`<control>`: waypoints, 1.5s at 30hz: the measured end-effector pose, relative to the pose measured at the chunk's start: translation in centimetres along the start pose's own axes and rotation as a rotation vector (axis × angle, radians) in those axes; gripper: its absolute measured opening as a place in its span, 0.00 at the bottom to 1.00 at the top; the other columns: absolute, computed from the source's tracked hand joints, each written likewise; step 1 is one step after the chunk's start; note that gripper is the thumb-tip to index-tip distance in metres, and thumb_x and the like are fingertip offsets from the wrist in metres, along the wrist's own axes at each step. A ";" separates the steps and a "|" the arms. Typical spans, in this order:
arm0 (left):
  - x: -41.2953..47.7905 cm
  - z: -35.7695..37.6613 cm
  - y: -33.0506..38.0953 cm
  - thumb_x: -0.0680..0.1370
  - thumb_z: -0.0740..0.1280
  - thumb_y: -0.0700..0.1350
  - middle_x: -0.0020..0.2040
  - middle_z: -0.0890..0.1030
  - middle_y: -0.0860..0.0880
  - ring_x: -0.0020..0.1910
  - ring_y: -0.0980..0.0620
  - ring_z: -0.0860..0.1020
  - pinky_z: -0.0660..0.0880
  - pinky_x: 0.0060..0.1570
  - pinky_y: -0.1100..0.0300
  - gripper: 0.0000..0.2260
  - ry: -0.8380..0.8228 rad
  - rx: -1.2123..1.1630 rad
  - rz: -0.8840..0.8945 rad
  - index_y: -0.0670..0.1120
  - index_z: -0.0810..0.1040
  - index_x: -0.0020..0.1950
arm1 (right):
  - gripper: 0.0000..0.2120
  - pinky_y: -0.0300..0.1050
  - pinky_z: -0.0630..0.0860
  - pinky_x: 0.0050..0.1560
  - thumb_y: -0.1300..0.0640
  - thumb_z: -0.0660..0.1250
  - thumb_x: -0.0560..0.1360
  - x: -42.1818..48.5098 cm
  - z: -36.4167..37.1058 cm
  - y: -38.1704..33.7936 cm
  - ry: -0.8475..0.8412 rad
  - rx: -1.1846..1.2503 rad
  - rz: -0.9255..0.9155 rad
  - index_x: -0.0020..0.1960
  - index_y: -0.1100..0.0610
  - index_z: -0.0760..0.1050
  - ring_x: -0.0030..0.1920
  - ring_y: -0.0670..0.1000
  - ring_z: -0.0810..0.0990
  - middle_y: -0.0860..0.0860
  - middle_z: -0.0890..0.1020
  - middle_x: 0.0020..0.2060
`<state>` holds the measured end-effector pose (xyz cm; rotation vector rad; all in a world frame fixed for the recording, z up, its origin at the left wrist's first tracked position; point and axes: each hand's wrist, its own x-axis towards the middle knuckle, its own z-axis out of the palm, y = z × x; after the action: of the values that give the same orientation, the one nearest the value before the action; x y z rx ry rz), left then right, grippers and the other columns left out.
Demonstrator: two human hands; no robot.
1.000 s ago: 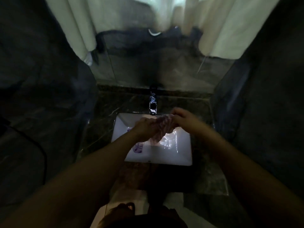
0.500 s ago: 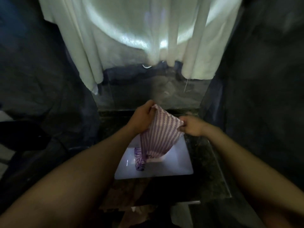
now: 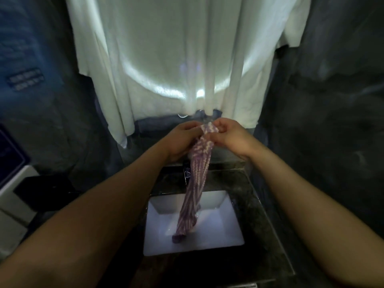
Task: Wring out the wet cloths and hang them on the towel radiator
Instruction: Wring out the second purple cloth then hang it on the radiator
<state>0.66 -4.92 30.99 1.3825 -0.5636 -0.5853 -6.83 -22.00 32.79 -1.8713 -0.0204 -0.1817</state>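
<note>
**Both hands are holding a striped cloth over the sink**

The person is holding up a purple and white striped cloth [image 3: 198, 173] by its top end. The left hand [image 3: 182, 140] is closing around the top of the cloth from the left side, and the right hand [image 3: 229, 136] is pinching the same end from the right, so the two hands are nearly touching. The cloth is hanging down long and narrow, and its lower end is reaching into the white sink [image 3: 224, 233], which is sitting in a dark stone counter [image 3: 259, 215]. Behind the hands, white fabric [image 3: 176, 59] is hanging with bright light on it.
</note>
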 end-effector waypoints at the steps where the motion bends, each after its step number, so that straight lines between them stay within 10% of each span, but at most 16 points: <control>1: 0.0 -0.2 -0.1 0.79 0.69 0.42 0.53 0.83 0.40 0.51 0.44 0.82 0.78 0.54 0.51 0.13 -0.056 0.032 0.019 0.38 0.78 0.61 | 0.09 0.45 0.81 0.49 0.65 0.72 0.75 -0.2 0.2 -0.4 -0.012 0.120 0.023 0.55 0.62 0.78 0.47 0.53 0.84 0.58 0.84 0.46; 7: -0.2 -0.5 -0.8 0.72 0.76 0.40 0.48 0.85 0.51 0.44 0.61 0.83 0.78 0.49 0.61 0.15 0.063 0.616 0.152 0.51 0.80 0.56 | 0.11 0.52 0.82 0.56 0.68 0.59 0.81 -1.2 -0.2 -0.2 -0.058 0.245 0.167 0.58 0.67 0.78 0.53 0.60 0.85 0.64 0.84 0.53; 10: -0.1 -0.1 -0.8 0.75 0.72 0.40 0.46 0.85 0.49 0.44 0.57 0.83 0.80 0.52 0.55 0.09 0.156 0.559 0.171 0.48 0.82 0.54 | 0.06 0.51 0.84 0.44 0.62 0.61 0.81 -1.1 -1.2 1.3 0.169 -0.009 0.184 0.52 0.61 0.76 0.43 0.57 0.85 0.61 0.83 0.48; 17: -0.2 2.5 5.4 0.77 0.66 0.42 0.47 0.85 0.49 0.47 0.53 0.84 0.81 0.48 0.56 0.09 0.283 0.257 0.319 0.48 0.83 0.55 | 0.30 0.43 0.77 0.61 0.58 0.76 0.73 -0.8 1.6 6.8 -0.255 -0.102 0.160 0.70 0.50 0.66 0.58 0.46 0.80 0.46 0.80 0.57; 25: -1.3 -0.3 8.5 0.71 0.71 0.39 0.41 0.79 0.43 0.38 0.48 0.77 0.73 0.40 0.56 0.09 0.516 -0.467 0.273 0.43 0.85 0.50 | 0.25 0.42 0.77 0.58 0.51 0.78 0.61 0.0 5.2 11.1 -0.226 -0.128 0.205 0.58 0.51 0.79 0.53 0.46 0.82 0.49 0.84 0.53; 31: -2.5 -5.8 2.7 0.82 0.63 0.47 0.56 0.82 0.43 0.52 0.42 0.82 0.80 0.49 0.52 0.14 1.039 -0.307 -0.066 0.43 0.78 0.64 | 0.06 0.40 0.73 0.43 0.63 0.69 0.77 1.0 2.1 11.6 0.005 -0.249 0.224 0.53 0.58 0.78 0.47 0.50 0.78 0.52 0.82 0.43; 37: -5.1 -5.7 -5.4 0.78 0.59 0.45 0.44 0.79 0.40 0.39 0.42 0.77 0.72 0.35 0.54 0.09 0.760 -0.247 -0.699 0.42 0.75 0.47 | 0.10 0.50 0.78 0.53 0.53 0.71 0.71 1.1 0.1 5.6 -0.102 -0.350 0.104 0.52 0.53 0.78 0.48 0.52 0.83 0.54 0.84 0.46; 45: -3.9 -2.7 -8.6 0.80 0.57 0.41 0.37 0.76 0.47 0.34 0.52 0.71 0.66 0.35 0.59 0.08 0.465 -0.111 -0.615 0.46 0.72 0.43 | 0.18 0.35 0.69 0.45 0.57 0.71 0.72 1.3 1.8 3.9 -0.276 -0.621 -0.069 0.58 0.44 0.70 0.52 0.48 0.77 0.51 0.77 0.54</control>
<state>-0.84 -1.17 22.01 1.5200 0.2816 -0.7352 -4.93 -21.54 28.75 -2.5056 -0.2416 0.0333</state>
